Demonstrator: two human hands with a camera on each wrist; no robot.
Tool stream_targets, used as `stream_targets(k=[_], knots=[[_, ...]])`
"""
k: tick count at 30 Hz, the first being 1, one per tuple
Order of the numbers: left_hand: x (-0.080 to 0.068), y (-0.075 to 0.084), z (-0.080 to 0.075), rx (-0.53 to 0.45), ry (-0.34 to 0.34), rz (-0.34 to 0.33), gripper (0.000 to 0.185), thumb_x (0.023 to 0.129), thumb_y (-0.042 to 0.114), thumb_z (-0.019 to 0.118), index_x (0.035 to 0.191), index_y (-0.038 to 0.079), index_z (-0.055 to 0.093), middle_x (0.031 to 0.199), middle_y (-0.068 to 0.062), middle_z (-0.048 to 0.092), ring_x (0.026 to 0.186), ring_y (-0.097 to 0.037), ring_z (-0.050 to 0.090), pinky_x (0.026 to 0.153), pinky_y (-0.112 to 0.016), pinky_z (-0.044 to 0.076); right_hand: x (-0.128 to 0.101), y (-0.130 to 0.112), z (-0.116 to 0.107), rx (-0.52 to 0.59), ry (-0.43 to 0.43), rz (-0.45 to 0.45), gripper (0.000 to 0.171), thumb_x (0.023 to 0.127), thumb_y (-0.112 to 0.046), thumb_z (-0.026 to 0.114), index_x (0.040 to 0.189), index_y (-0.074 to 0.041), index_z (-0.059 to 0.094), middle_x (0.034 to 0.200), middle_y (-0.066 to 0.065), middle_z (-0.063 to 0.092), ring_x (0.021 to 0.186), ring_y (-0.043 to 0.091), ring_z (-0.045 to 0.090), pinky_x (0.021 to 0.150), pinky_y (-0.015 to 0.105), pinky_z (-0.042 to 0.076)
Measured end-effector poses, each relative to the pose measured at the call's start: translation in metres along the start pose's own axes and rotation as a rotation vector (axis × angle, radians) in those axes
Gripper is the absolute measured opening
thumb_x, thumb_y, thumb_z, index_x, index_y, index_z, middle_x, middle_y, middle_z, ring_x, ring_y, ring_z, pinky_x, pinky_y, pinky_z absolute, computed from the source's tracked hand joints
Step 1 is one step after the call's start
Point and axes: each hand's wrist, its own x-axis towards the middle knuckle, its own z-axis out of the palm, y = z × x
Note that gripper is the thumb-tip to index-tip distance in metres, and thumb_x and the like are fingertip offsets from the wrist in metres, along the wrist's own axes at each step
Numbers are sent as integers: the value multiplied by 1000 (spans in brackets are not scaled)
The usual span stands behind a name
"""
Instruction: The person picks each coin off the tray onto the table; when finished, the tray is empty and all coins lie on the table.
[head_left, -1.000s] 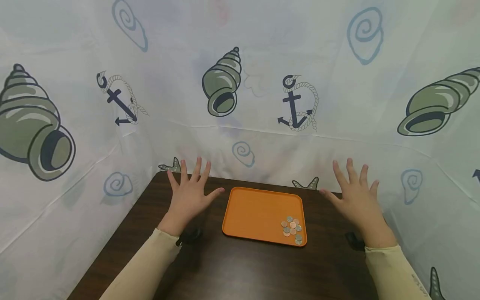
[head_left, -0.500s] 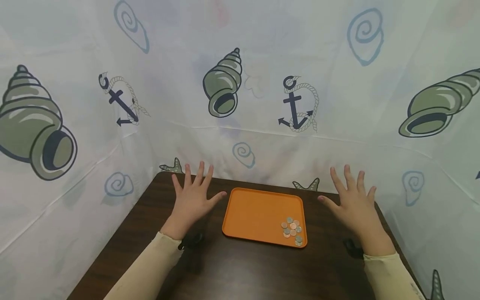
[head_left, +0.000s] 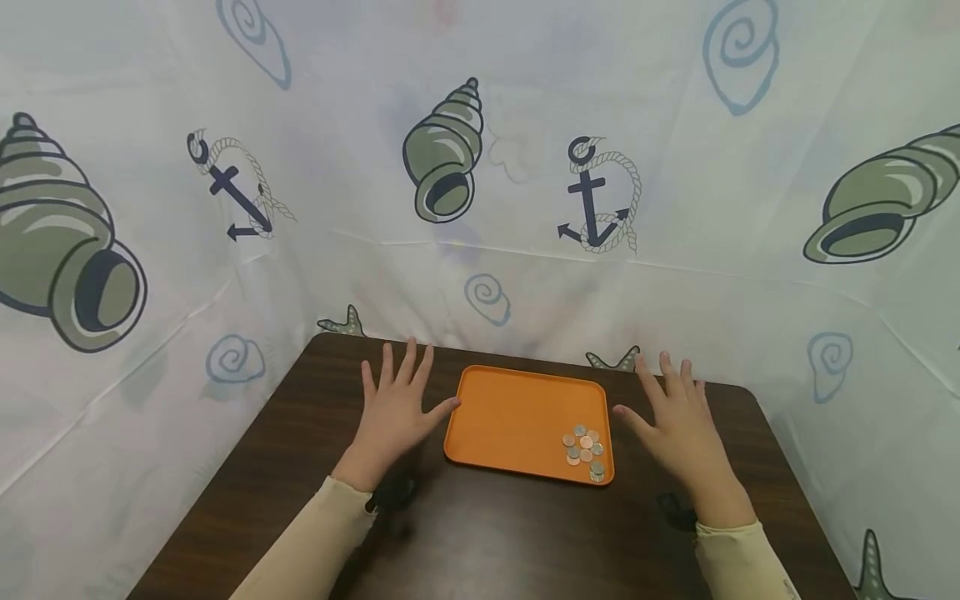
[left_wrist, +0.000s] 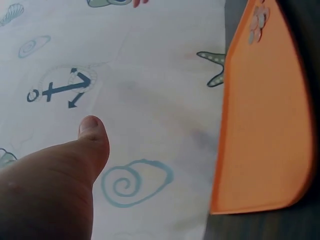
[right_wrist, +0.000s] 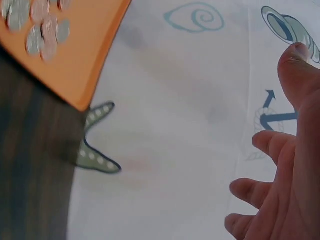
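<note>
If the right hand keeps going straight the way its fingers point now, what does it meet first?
The right hand points away from the person, beside the orange tray, not at it. Its line crosses bare dark table, then probably meets the printed curtain behind the far edge; depth is unclear.

Tray (head_left: 517,417) between the two grips looks like smooth orange plastic, kinda matt with a soft sheen. Coins (head_left: 584,450) near the right grip (head_left: 678,429) are shiny metal, some silvery, some coppery. Tabletop (head_left: 480,533) under both grips is dark wood-grain, slightly glossy. Curtain (head_left: 525,275) beyond them is thin printed cloth, creased.
</note>
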Motion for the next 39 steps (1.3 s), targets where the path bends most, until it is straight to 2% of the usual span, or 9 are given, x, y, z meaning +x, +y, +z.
stream_targets(k=[9,12,16,19,23,26,31,36,39], knots=[[-22,4,29,-136,-76,-30,112,96,85,55,177,20,13,184,-18,8,171,-47,-1,134,-75,-2,-12,-9,38,139,-86,57,87,105,-61,65,174,-18,32,177,30,27,165,57,16,127,79,23],[-28,7,40,-192,-115,-49,113,97,82,57,177,15,14,183,-21,11,170,-49,3,134,-75,2,-15,-13,43,162,-107,88,79,107,-59,63,168,-14,43,170,27,42,160,53,35,123,78,35],[-36,13,51,-289,-186,-63,115,98,76,63,176,6,14,181,-27,14,169,-52,6,134,-75,6,-20,-17,45,183,-129,101,62,109,-52,64,154,-9,61,151,19,64,137,46,63,112,70,52],[-41,16,58,-360,-240,-77,118,98,75,65,175,2,13,181,-27,13,169,-50,6,134,-73,7,-23,-20,46,194,-138,80,50,108,-43,69,144,-9,69,140,16,72,123,40,72,104,64,58],[-45,16,67,-434,-293,-128,122,96,75,68,175,1,10,182,-26,12,170,-48,6,135,-72,9,-23,-22,51,203,-138,50,42,105,-32,75,140,-8,72,134,16,74,104,32,74,93,56,63],[-46,15,74,-476,-322,-157,124,95,71,72,175,2,7,182,-25,11,170,-47,5,136,-71,8,-19,-23,56,206,-149,52,40,103,-28,78,137,-7,73,119,11,75,88,22,66,78,44,61],[-48,13,86,-551,-312,-128,121,95,63,78,175,3,10,183,-20,15,172,-40,6,138,-65,0,-16,-26,65,219,-200,81,39,101,-24,81,135,-6,75,102,5,69,76,16,54,66,31,48],[-48,14,89,-593,-295,-102,122,93,63,81,176,7,12,183,-17,15,173,-36,7,139,-62,-1,-15,-25,72,222,-230,102,40,99,-21,82,135,-5,75,102,8,68,73,16,53,63,31,46],[-48,12,92,-561,-285,-89,126,90,67,82,176,6,13,183,-18,17,172,-36,10,139,-62,0,-14,-24,77,226,-244,110,40,99,-22,82,135,-5,75,99,8,66,70,16,52,60,29,44]])
